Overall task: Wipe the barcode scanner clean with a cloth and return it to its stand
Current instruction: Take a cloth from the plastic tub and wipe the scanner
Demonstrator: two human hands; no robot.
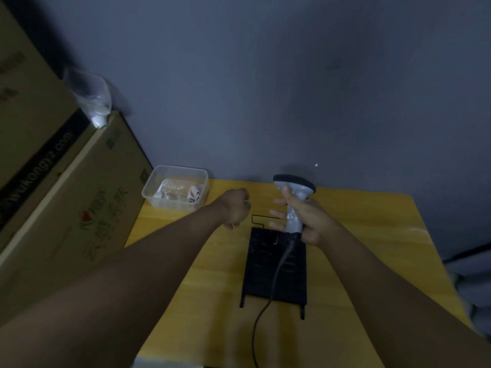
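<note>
My right hand [308, 219] grips the grey handle of the barcode scanner [293, 197], held upright with its dark-rimmed head at the top. Its cable [268, 301] trails down over the black stand [276, 266], which lies flat on the yellow table [202, 301] just below the scanner. My left hand [235, 208] hovers to the scanner's left, fingers curled into a fist with nothing visible in it. A crumpled pale cloth [194, 195] lies in the clear plastic container [175, 191] at the table's back left corner.
Large cardboard boxes [66, 197] rise along the table's left side, with a crumpled clear plastic bag [91, 98] on top. A blue-grey wall stands right behind the table. The table's right edge drops off beside dim, dark objects [473, 274].
</note>
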